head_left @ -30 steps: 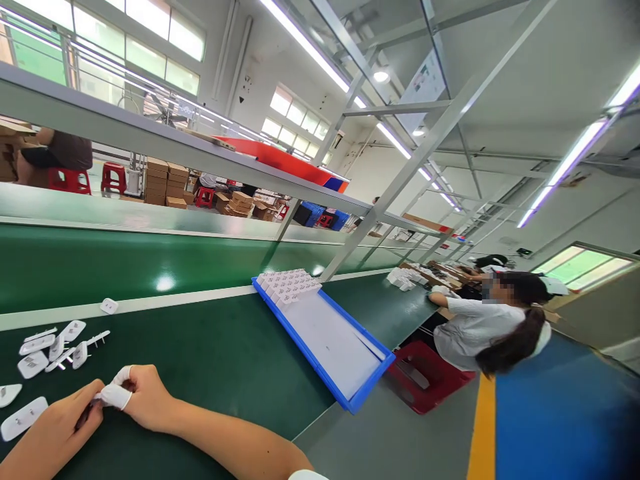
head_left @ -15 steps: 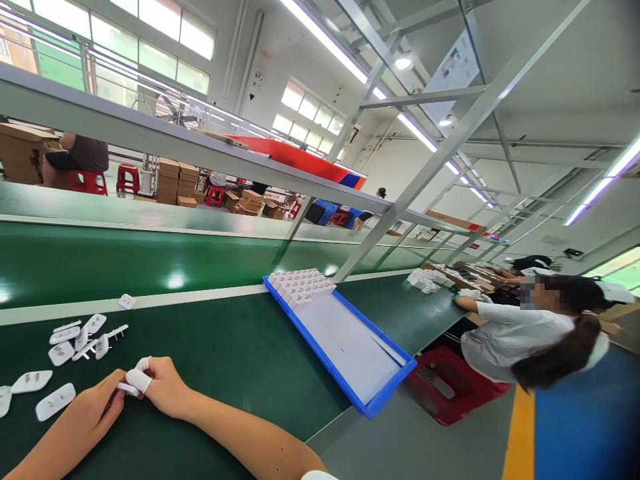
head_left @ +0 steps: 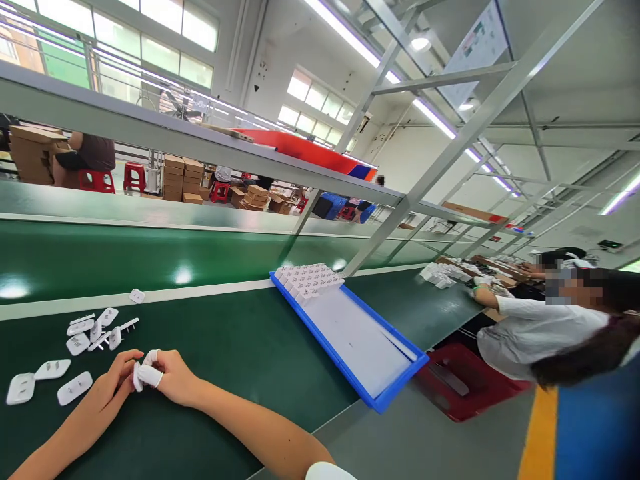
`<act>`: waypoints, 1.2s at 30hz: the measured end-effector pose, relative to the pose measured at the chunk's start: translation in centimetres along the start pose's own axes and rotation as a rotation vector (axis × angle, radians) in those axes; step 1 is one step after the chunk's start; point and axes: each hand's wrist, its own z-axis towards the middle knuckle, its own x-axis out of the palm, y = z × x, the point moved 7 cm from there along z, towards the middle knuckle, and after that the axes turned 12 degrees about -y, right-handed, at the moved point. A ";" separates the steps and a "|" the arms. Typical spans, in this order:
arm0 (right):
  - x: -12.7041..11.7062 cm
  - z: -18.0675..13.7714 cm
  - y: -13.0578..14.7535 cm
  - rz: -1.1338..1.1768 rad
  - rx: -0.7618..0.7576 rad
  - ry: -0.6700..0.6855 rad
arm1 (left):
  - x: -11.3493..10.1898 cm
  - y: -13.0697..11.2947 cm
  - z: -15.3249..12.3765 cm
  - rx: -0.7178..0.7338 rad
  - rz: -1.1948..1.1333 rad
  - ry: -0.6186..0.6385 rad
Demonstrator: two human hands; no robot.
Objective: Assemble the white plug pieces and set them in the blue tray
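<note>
My left hand (head_left: 111, 385) and my right hand (head_left: 175, 377) meet low at the left, over the green work surface (head_left: 225, 347). Between their fingertips is a small white plug piece (head_left: 137, 378), seen nearly edge-on and partly covered by the fingers. White finger cots cover the thumb and index finger of my right hand. Just beyond the hands lies a loose cluster of white plug pieces (head_left: 79, 344), some with pins sticking out. Closer to my left wrist rests an oblong white plug piece (head_left: 75, 388), with a pair of others beside it.
A blue-rimmed tray (head_left: 340, 363) holds rows of small white boxes (head_left: 313, 280) at its far end. An overhead shelf (head_left: 200, 143) carries a red bin (head_left: 305, 150). To the right a co-worker (head_left: 545, 333) sits near a red stool (head_left: 465, 387) and more white boxes (head_left: 443, 275).
The view has shifted slightly, so the bench things appear further right. Both hands keep hold of the plug piece, which is now turned more edge-on between the fingers.
</note>
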 end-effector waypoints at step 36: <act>-0.8 -0.1 0.7 -0.109 0.024 -0.105 | 0.5 2.4 0.9 0.016 0.054 0.130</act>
